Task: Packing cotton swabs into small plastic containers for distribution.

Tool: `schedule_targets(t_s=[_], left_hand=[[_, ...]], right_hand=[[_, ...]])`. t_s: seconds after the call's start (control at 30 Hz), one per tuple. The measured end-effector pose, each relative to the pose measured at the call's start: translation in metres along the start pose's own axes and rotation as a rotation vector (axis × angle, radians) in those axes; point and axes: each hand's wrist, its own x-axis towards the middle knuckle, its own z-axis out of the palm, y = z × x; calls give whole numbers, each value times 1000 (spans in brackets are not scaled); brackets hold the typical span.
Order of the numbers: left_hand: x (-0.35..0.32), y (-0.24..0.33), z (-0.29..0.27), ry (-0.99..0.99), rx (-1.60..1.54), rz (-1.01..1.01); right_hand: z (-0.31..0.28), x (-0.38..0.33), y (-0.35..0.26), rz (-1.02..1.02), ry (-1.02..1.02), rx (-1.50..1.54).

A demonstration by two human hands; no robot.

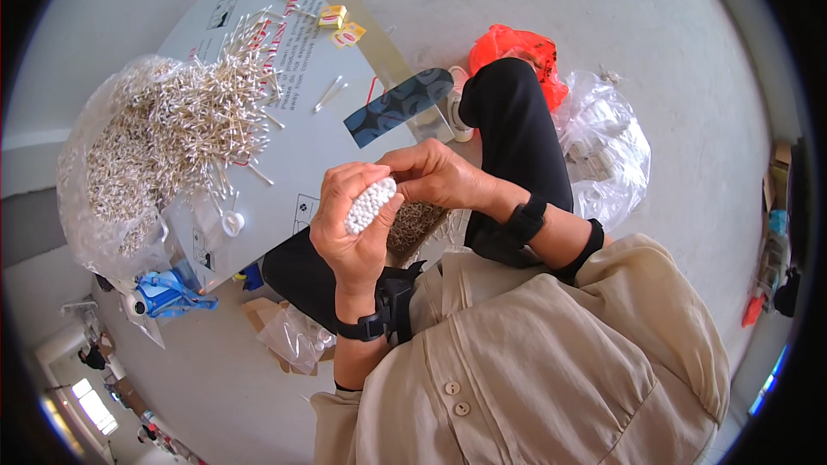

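Pointing lengthwise, tips point(365, 212) cameraward, a swab bundle point(376, 199) fills the left hand point(336, 228), grip of right hand point(437, 174) unclear.

"Where was there room for the left hand point(346, 228)?"

"Toward the desk point(297, 151), where a bare stretch ran between the swab heap point(185, 133) and the patterned strip point(399, 107), broken by a few loose swabs point(330, 93)."

"And further left?"

"The heap blocked it, sticks jutting from its edge, with a clear bag point(76, 168) walling the outer side."

"What about the right hand point(439, 176)?"

"The raised right leg point(519, 138) hemmed it in. Both hands overhung the lower batch of swabs point(415, 222), and the bundle point(370, 205) filled the left fingers."
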Motion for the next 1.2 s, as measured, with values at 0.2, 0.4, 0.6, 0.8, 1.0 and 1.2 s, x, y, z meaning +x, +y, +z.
schedule_targets(t_s=[0.2,0.4,0.6,0.8,1.0,1.2], left_hand=[[-5,0,-3,70,-53,-259],[-5,5,1,77,-160,-385],[-5,10,1,66,-296,-447],[-3,9,-1,112,-401,-450],[-2,14,-2,109,-274,-440],[-1,6,7,68,264,-42]], right_hand=[[-17,-3,-28,38,110,-98],[-3,5,-56,-262,62,-384],[-8,6,-37,-281,63,-60],[-7,4,-23,-232,158,313],[3,-4,-35,-97,183,256],[12,-8,-50,-53,215,-41]])
